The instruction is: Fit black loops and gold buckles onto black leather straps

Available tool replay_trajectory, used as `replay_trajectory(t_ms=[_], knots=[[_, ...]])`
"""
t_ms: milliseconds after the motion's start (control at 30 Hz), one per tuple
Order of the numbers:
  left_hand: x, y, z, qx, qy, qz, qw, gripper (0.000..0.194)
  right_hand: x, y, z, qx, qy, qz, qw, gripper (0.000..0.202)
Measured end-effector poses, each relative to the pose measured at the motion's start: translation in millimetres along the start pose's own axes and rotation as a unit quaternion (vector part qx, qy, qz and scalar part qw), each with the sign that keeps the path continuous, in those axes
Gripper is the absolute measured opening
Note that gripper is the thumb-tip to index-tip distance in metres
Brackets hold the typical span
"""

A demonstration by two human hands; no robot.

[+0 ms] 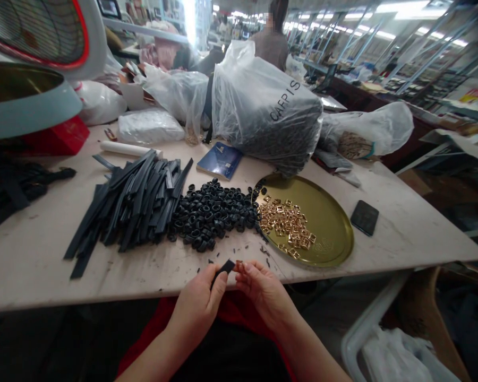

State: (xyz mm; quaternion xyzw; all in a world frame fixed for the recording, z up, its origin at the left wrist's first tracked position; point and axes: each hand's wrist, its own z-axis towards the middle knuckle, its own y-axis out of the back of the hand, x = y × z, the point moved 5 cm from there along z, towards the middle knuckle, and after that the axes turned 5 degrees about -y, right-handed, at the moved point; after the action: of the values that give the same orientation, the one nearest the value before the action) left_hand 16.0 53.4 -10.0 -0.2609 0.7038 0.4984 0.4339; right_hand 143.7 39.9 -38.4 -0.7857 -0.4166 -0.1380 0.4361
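My left hand [203, 294] is closed on a dark strap [224, 268], whose end sticks out past the thumb. Close by it, my right hand [261, 289] pinches a small gold buckle [239, 263] at the strap's end. Whether the strap passes through the buckle I cannot tell. Both hands are at the table's front edge. Beyond them lie a heap of dark straps [139, 204] and a pile of small black loops [213, 212]. More gold buckles [284, 220] are spread over a round gold tray [334, 233].
On the table [35, 265] lie a phone [365, 217], a blue booklet [220, 160] and a white roll [123, 149]. A big plastic bag [263, 101] stands behind. A fan [35, 32] overhangs the left side. Farther back is a person [270, 45].
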Motion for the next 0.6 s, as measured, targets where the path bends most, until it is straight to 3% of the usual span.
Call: replay_trajectory(t_ms=[200, 467, 600], knots=[[-4, -6.1, -7, 0.041, -0.017, -0.006, 0.999, 0.03, -11, -7, -4, 0.009, 0.031, 0.031, 0.999, 0.024], [-6, -10.7, -21, 0.084, -0.013, -0.035, 0.996, 0.027, -13, 4, -14, -0.03, 0.072, -0.027, 0.997, 0.021], [-10, -6.9, -29, 0.088, -0.017, -0.059, 0.994, 0.026, -21, -1, -20, -0.008, 0.048, -0.049, 0.998, 0.023]])
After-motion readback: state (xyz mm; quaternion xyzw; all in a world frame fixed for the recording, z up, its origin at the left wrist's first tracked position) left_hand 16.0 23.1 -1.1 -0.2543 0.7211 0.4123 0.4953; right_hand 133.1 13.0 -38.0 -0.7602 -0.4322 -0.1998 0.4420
